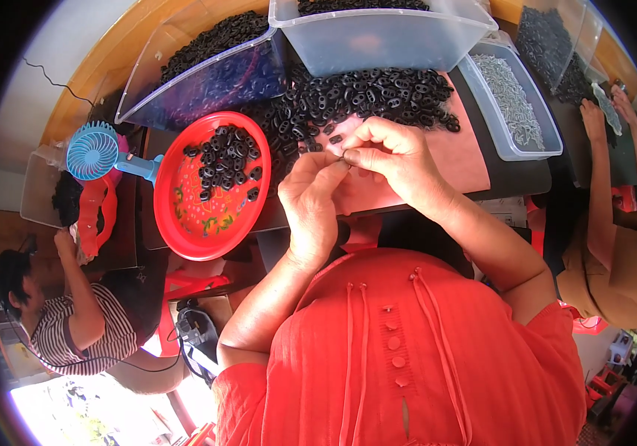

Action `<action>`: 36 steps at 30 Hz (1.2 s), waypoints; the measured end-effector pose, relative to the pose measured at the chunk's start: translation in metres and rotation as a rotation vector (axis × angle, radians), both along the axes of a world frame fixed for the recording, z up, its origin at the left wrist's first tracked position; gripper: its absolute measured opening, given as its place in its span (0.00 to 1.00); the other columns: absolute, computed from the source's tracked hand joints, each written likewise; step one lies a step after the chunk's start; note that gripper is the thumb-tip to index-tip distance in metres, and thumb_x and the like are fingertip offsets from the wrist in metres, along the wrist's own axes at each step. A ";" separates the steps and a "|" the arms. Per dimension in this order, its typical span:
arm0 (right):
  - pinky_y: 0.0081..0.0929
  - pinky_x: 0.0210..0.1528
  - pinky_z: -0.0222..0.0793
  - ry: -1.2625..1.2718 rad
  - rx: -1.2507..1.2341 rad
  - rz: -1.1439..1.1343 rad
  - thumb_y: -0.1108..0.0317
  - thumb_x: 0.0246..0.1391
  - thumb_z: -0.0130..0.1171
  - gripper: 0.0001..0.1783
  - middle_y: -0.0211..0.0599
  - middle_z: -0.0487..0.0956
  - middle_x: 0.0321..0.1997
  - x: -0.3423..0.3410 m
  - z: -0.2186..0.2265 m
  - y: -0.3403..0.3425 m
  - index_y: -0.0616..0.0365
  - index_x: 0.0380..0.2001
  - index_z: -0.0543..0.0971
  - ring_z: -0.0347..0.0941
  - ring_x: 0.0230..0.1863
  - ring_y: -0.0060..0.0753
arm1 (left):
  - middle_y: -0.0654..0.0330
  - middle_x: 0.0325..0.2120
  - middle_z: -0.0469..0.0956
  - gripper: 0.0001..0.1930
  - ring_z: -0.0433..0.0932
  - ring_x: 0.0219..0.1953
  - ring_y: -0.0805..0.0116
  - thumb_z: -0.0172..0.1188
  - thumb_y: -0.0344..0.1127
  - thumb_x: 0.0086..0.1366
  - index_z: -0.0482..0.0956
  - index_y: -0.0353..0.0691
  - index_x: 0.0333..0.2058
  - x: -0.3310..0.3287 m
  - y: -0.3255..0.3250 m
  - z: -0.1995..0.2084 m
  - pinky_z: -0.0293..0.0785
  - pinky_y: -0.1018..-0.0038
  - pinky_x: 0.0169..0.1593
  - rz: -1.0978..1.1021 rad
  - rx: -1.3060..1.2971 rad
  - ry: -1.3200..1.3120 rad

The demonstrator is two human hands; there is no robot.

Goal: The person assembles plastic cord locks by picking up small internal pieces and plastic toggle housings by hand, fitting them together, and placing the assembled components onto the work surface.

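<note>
One small piece (346, 160), mostly hidden, is apparently pinched by the fingers (367, 161) of my left hand (309, 199) and right hand (405, 162); loose black pieces (378, 91) lie just beyond them, I judge for short reach.

- Dark tabletop (522, 176) across the frame's upper half.
- Upper centre: pink sheet (468, 165) under heaped black two-holed pieces (378, 93).
- Left of centre: red tray (161, 215).
- Along the top: two translucent bins (392, 46).
- Upper right: translucent box (530, 154).
</note>
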State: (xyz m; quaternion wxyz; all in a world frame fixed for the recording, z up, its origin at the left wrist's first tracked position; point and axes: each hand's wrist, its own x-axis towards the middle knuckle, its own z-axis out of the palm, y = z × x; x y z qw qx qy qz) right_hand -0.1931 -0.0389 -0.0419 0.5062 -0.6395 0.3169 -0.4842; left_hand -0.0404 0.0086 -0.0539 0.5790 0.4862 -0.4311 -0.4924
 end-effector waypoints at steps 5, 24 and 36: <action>0.14 0.25 0.65 -0.053 0.188 0.107 0.74 0.55 0.61 0.02 0.25 0.79 0.31 -0.009 0.010 0.000 0.59 0.32 0.80 0.71 0.28 0.13 | 0.61 0.26 0.77 0.04 0.75 0.22 0.76 0.58 0.27 0.63 0.77 0.34 0.37 -0.006 0.005 0.010 0.68 0.82 0.20 -0.022 0.099 0.149; 0.16 0.23 0.61 0.129 0.312 0.310 0.63 0.59 0.59 0.11 0.24 0.74 0.22 -0.029 0.026 -0.002 0.59 0.28 0.79 0.66 0.21 0.14 | 0.62 0.31 0.78 0.17 0.75 0.29 0.79 0.64 0.15 0.54 0.77 0.33 0.43 -0.005 0.010 0.013 0.71 0.84 0.26 -0.192 -0.117 0.213; 0.13 0.13 0.52 0.053 0.509 0.447 0.64 0.61 0.56 0.11 0.27 0.73 0.17 -0.031 0.028 0.002 0.61 0.29 0.78 0.66 0.14 0.14 | 0.61 0.33 0.79 0.15 0.76 0.29 0.78 0.67 0.19 0.54 0.76 0.32 0.41 -0.010 0.016 0.020 0.72 0.84 0.26 -0.244 -0.265 0.265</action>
